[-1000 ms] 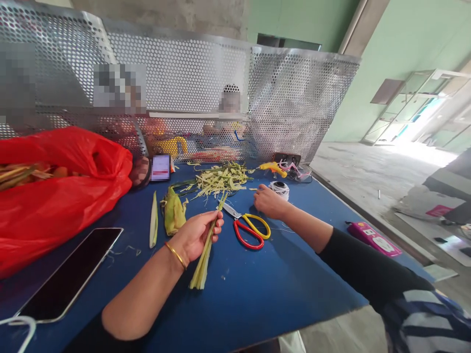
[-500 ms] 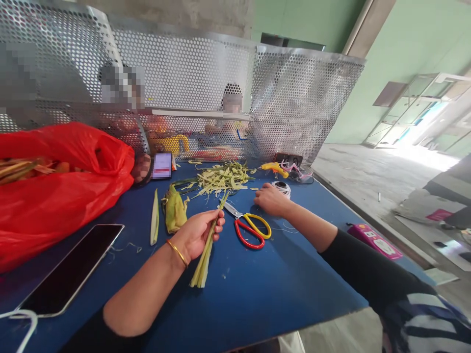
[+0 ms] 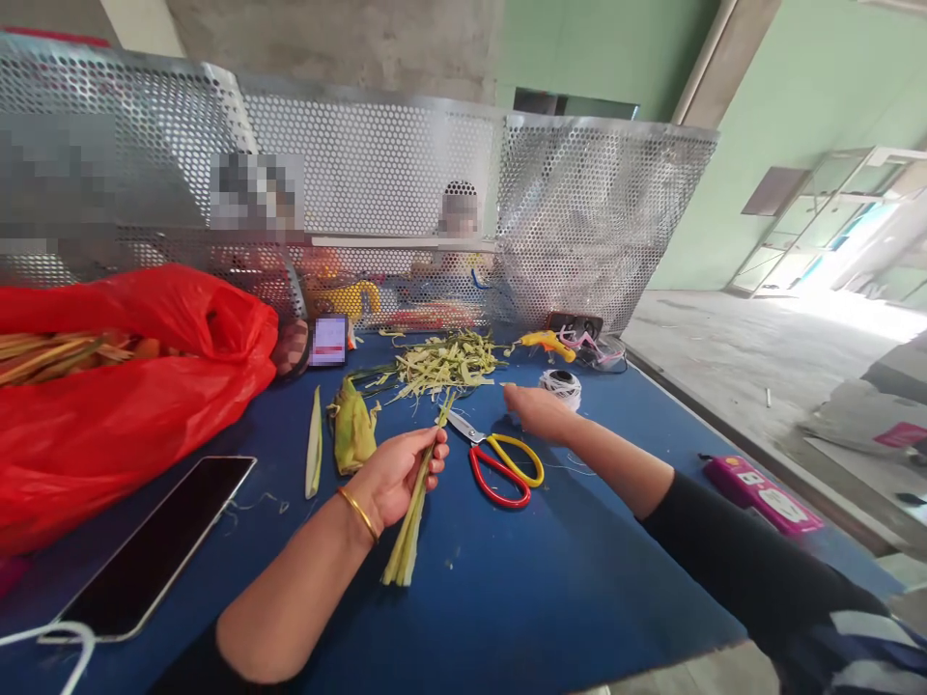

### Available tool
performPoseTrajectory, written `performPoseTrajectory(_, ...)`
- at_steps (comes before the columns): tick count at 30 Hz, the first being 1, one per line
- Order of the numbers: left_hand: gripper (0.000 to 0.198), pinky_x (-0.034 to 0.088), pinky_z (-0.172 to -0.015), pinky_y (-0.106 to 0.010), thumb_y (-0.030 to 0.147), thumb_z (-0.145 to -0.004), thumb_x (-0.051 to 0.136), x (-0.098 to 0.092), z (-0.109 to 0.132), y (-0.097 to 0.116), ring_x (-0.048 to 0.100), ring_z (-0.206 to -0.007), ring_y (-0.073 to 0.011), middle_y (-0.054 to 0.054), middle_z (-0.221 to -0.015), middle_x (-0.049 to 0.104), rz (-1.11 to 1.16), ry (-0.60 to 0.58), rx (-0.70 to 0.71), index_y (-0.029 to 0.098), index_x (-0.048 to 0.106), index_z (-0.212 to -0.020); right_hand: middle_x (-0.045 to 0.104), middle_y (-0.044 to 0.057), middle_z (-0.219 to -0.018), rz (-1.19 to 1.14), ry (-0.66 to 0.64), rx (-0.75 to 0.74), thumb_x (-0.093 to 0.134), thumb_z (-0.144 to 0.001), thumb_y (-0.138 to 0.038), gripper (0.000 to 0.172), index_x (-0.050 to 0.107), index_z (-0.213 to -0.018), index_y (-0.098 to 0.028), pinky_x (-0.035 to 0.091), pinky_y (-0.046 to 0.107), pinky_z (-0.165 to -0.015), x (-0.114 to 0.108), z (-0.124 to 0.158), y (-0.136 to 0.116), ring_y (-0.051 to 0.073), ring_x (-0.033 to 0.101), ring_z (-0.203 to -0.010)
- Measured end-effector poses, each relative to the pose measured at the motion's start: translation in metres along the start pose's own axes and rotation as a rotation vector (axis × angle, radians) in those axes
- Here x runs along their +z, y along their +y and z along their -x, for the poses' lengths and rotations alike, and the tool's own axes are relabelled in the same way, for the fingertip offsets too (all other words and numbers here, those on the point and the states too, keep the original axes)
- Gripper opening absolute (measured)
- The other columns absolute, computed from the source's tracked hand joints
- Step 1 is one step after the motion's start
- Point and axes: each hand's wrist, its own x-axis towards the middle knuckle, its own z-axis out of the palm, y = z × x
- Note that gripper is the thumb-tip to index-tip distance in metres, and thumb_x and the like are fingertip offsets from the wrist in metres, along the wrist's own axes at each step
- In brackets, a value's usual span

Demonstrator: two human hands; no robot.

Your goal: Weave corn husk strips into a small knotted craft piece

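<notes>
My left hand is closed around a bundle of pale green corn husk strips, its narrow end pointing away and its wider cut end toward me. My right hand reaches over the table beside a spool of white thread; its fingers are pinched together, and what they hold, if anything, is too small to make out. Between my hands lie scissors with one red and one yellow handle. Left of my left hand are a yellow-green corn husk and a single long husk piece.
A heap of husk scraps lies beyond my hands, near a yellow glue gun and glasses. A red plastic bag and a phone are at left, a magenta box at right. A perforated metal screen borders the blue table.
The view has tilted a little, so everything sits slightly lower and to the right. My left hand keeps its hold on the husk strips; my right hand stays by the spool, its fingers drawn closer together.
</notes>
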Motion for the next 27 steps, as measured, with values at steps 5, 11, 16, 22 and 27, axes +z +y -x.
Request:
performPoseTrajectory(5, 0.023, 0.030, -0.037, -0.015, 0.017, -0.090, 0.044, 0.000, 0.000, 0.002, 0.041, -0.038, -0.0035, 0.004, -0.054, 0.045, 0.001, 0.020, -0.002, 0.014, 0.052, -0.069, 0.069, 0.012, -0.088, -0.100, 0.033, 0.094, 0.037, -0.088, -0.007, 0.024, 0.047, -0.110, -0.012, 0.031, 0.027, -0.055, -0.006, -0.002, -0.006, 0.021, 0.064, -0.075)
performPoseTrajectory(11, 0.025, 0.030, -0.036, -0.015, 0.016, -0.091, 0.043, -0.001, -0.001, 0.003, 0.042, -0.038, -0.0040, 0.004, -0.053, 0.047, -0.017, 0.051, 0.003, 0.013, 0.053, -0.068, 0.066, 0.011, -0.093, -0.121, 0.123, 0.002, 0.036, -0.090, -0.008, 0.022, 0.049, -0.107, -0.014, 0.034, 0.028, -0.065, -0.012, 0.008, -0.037, 0.021, 0.060, -0.086)
performPoseTrajectory(16, 0.025, 0.030, -0.035, -0.015, 0.016, -0.091, 0.044, -0.004, -0.006, 0.004, 0.046, -0.039, -0.0048, 0.003, -0.054, 0.052, -0.047, 0.136, 0.008, 0.013, 0.054, -0.068, 0.063, 0.009, -0.080, -0.040, 0.312, -0.240, 0.035, -0.094, -0.012, 0.019, 0.054, -0.090, -0.014, 0.033, 0.031, -0.065, -0.001, 0.024, -0.060, 0.020, 0.056, -0.074)
performPoseTrajectory(22, 0.025, 0.025, -0.033, -0.015, 0.015, -0.090, 0.044, -0.006, -0.012, -0.002, 0.043, -0.037, -0.0037, -0.001, -0.061, 0.059, -0.065, 0.041, -0.065, 0.013, 0.054, -0.067, 0.057, 0.005, -0.069, -0.040, 0.620, -0.423, 0.029, -0.098, -0.016, 0.029, 0.055, -0.084, -0.015, 0.032, 0.031, -0.060, 0.010, 0.046, -0.067, 0.018, 0.050, -0.064)
performPoseTrajectory(27, 0.024, 0.021, -0.033, -0.014, 0.017, -0.088, 0.048, -0.006, -0.018, -0.014, 0.035, -0.033, -0.0020, 0.004, -0.052, 0.047, -0.021, -0.075, -0.150, 0.012, 0.055, -0.065, 0.060, 0.006, -0.073, -0.034, 0.694, -0.575, 0.028, -0.098, -0.014, 0.031, 0.055, -0.083, -0.015, 0.036, 0.031, -0.064, 0.011, 0.055, -0.083, 0.017, 0.052, -0.066)
